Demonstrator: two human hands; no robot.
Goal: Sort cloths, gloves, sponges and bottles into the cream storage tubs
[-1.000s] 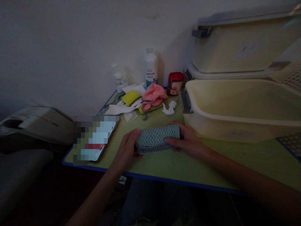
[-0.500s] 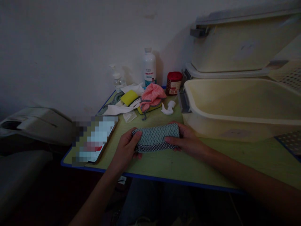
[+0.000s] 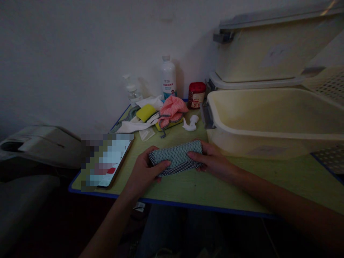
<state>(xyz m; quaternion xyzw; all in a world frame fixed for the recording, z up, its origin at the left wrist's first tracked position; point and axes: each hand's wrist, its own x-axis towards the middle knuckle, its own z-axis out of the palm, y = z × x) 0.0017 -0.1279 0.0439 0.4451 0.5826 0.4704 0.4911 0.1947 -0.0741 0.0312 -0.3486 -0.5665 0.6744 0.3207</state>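
Observation:
Between my two hands is a folded grey-green cleaning cloth with a dark checked edge, held above the table's front part. My left hand grips its left end, thumb lying on top. At the other end my right hand pinches the cloth, thumb on top and fingers behind. Beyond the hands, a crumpled pink cloth rests on a yellow sponge. Another yellow sponge lies on white cloths or gloves to the left. A white curved plastic piece sits right of the pink cloth.
An open cream storage box with grey latches fills the right side, another box behind it. A white bottle, a pump bottle and a red-lidded jar stand along the wall. A phone lies at the left edge.
The cloth has tilted, its left end now lower than its right. My left thumb has slid further inward over it. The view has shifted slightly.

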